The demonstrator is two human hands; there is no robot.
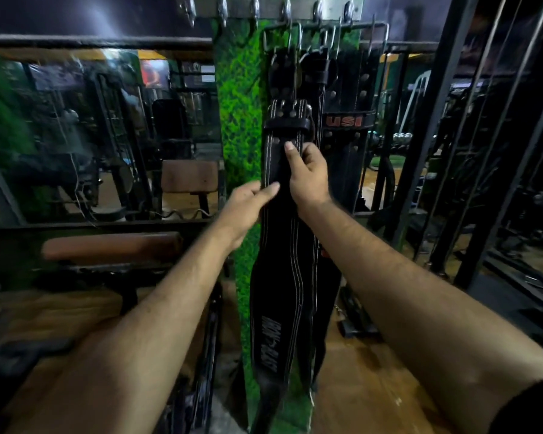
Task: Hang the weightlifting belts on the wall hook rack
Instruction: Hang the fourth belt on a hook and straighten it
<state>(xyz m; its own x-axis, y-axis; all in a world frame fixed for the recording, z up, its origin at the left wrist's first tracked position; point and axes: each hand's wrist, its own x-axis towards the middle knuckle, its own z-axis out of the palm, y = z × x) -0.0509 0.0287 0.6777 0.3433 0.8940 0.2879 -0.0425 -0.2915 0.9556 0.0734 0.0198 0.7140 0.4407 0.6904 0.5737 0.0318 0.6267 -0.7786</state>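
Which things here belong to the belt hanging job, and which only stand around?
Job:
- white-stitched belt, held by both hands, left, right
- hook rack
- USI belt, hanging

Around:
- padded bench
- brown seat
- green pillar

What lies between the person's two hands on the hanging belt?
A short stretch of the white-stitched black belt: the left hand holds its left edge, the right hand pinches higher up. Head view shows nothing else between.

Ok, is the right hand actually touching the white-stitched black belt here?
Touching. The head view shows the right hand gripping the white-stitched belt just below its buckle, thumb pressed on the front face, other fingers curled round the belt's right edge.
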